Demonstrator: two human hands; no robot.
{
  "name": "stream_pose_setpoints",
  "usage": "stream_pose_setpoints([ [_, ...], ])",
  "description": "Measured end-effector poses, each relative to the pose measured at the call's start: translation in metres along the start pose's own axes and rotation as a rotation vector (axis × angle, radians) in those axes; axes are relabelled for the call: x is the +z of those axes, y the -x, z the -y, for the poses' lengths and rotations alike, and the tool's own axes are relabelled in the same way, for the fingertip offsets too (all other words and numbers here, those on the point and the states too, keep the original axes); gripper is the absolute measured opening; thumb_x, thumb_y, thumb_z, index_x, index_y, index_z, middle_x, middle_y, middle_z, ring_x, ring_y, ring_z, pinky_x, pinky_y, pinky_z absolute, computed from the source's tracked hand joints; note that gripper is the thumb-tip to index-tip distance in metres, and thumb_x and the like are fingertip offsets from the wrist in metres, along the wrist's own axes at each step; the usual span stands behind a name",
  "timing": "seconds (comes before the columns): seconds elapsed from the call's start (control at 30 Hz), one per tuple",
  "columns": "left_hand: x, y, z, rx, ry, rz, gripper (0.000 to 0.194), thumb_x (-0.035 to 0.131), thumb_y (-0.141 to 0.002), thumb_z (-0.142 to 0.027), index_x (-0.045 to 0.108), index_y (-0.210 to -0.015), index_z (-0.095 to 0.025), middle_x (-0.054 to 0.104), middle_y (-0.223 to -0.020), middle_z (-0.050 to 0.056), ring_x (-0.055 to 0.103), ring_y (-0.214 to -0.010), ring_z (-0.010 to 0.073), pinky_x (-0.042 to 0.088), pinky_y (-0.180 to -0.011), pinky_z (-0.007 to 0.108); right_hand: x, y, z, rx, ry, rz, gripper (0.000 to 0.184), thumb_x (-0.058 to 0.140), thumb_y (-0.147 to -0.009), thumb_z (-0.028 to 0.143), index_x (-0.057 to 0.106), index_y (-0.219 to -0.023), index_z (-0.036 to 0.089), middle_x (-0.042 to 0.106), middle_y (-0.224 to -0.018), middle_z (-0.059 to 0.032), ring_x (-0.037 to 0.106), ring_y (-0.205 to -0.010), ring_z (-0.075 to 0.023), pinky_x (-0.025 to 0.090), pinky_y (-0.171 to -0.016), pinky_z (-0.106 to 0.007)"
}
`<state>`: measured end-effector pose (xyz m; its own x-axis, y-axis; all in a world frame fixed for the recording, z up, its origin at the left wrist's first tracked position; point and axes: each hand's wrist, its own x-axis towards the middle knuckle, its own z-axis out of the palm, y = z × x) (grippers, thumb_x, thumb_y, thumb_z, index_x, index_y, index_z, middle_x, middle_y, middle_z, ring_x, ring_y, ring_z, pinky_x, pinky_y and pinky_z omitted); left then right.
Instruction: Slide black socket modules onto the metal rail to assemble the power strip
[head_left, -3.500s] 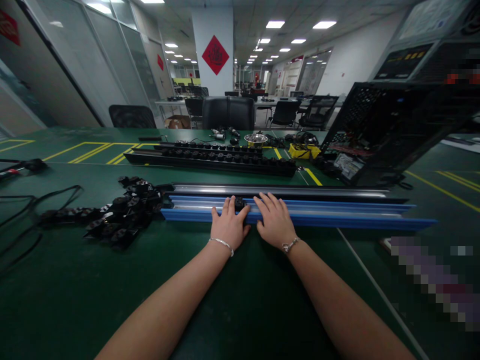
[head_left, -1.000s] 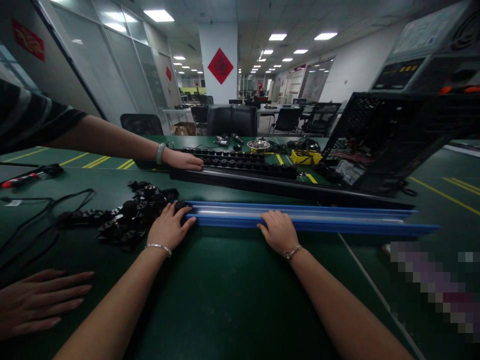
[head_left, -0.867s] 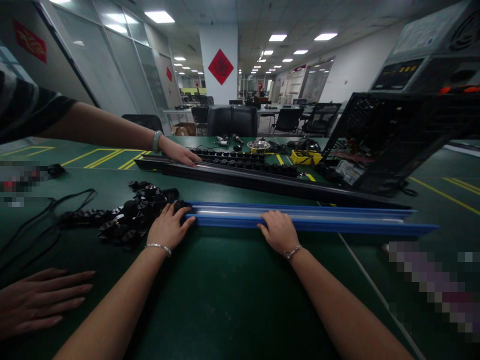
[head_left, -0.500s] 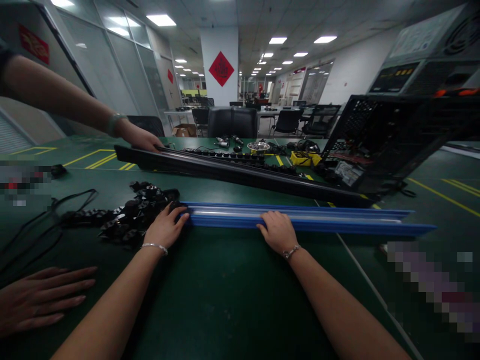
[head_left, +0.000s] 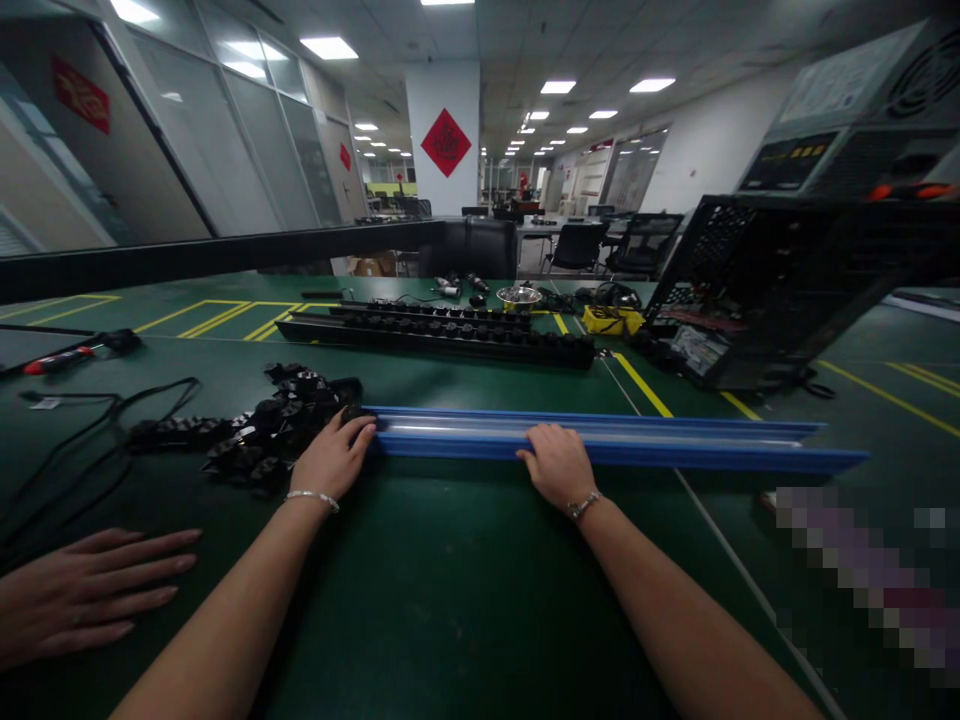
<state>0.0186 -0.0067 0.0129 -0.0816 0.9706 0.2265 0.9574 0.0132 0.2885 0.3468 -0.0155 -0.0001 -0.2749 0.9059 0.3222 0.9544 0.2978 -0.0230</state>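
While the blue rail (head_left: pixel 645 452) lies lengthwise across the green bench (head_left: pixel 450 600), its open channel facing up, both hands are at it. The right hand (head_left: pixel 561 468) holds the near wall around the middle of its length, fingers bent over the top edge and thumb on the front face. The left hand (head_left: pixel 324 462) is at the left end, its fingers slightly bent over a small black part (head_left: pixel 352 412); whether they grip it cannot be told. Just left of that end sits a tangled heap of black parts (head_left: pixel 262 430). At the lower left, another person's hand (head_left: pixel 97 590) lies palm down with fingers extended, apart from the rail. Farther back, a black rail (head_left: pixel 435 345) stands near a metal bowl (head_left: pixel 519 297) and a yellow object (head_left: pixel 611 320), with an open computer case (head_left: pixel 757 290) at the right. A long black bar (head_left: pixel 225 252) spans the upper left, above the bench.
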Motion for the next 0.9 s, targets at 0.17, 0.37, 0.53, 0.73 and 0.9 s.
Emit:
stream_pose_setpoints([
  [0.17,0.001,0.002,-0.001,-0.037,0.013,-0.014,0.044,0.029,-0.090,-0.050,0.059,-0.118,-0.033,0.048,-0.136,0.002,0.051,-0.119,0.0229,0.045,-0.096,0.035,-0.009,0.001,-0.013,0.017,-0.023,0.067,0.019,0.049,-0.086,0.032,0.059,-0.096,0.019,0.063,-0.096,-0.0071,0.053,-0.091,-0.0203,0.032,-0.079,-0.033],
  [0.37,0.004,-0.001,0.003,-0.036,0.055,-0.040,0.046,0.027,-0.091,-0.049,0.062,-0.116,-0.031,0.050,-0.135,0.003,0.052,-0.119,0.0238,0.044,-0.097,0.036,-0.023,0.017,-0.079,0.149,0.082,0.198,0.016,0.056,-0.079,0.032,0.062,-0.087,0.020,0.066,-0.086,-0.0055,0.057,-0.085,-0.0217,0.035,-0.076,-0.034],
  [0.53,0.005,-0.005,0.011,-0.115,0.048,-0.076,0.047,0.028,-0.090,-0.049,0.066,-0.112,-0.031,0.054,-0.133,0.003,0.053,-0.118,0.0260,0.043,-0.097,0.040,-0.020,0.030,-0.106,0.136,0.028,0.121,0.015,0.052,-0.080,0.031,0.063,-0.083,0.021,0.067,-0.088,-0.0040,0.057,-0.087,-0.0200,0.035,-0.080,-0.034],
  [0.73,0.001,-0.005,0.018,-0.155,0.055,-0.105,0.050,0.025,-0.091,-0.050,0.066,-0.112,-0.030,0.049,-0.138,0.003,0.049,-0.122,0.0274,0.043,-0.098,0.042,-0.012,0.031,-0.104,0.144,0.020,0.069,0.015,0.051,-0.080,0.030,0.062,-0.083,0.021,0.067,-0.087,-0.0041,0.057,-0.087,-0.0196,0.033,-0.084,-0.035],
  [0.9,-0.007,-0.003,0.033,-0.230,0.054,-0.148,0.054,0.021,-0.091,-0.049,0.065,-0.114,-0.027,0.050,-0.135,0.007,0.051,-0.118,0.0314,0.045,-0.094,0.048,-0.010,0.031,-0.105,0.135,0.047,0.018,0.015,0.051,-0.080,0.030,0.062,-0.082,0.021,0.066,-0.085,-0.0042,0.057,-0.086,-0.0198,0.032,-0.084,-0.036],
])
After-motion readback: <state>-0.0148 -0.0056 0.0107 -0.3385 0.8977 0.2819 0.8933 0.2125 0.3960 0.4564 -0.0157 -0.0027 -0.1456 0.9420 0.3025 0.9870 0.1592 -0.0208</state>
